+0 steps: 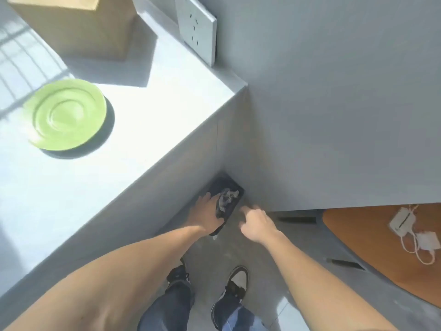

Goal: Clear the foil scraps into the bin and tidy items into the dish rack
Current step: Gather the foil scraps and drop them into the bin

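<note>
A small black bin (235, 187) stands on the floor in the corner between the counter side and the wall. Crumpled grey foil scraps (226, 198) lie in its mouth. My left hand (207, 215) rests on the bin's near rim and grips it, fingers beside the foil. To the right of the bin hovers my right hand (256, 223), fingers loosely curled, holding nothing. A green plate (65, 114) sits on the white counter (148, 130) at the upper left. No dish rack is in view.
A cardboard box (78, 25) stands at the back of the counter. A wall socket plate (196, 27) is mounted behind it. My two shoes (236, 283) are on the grey floor. A wooden surface with white chargers (405, 225) lies at the right.
</note>
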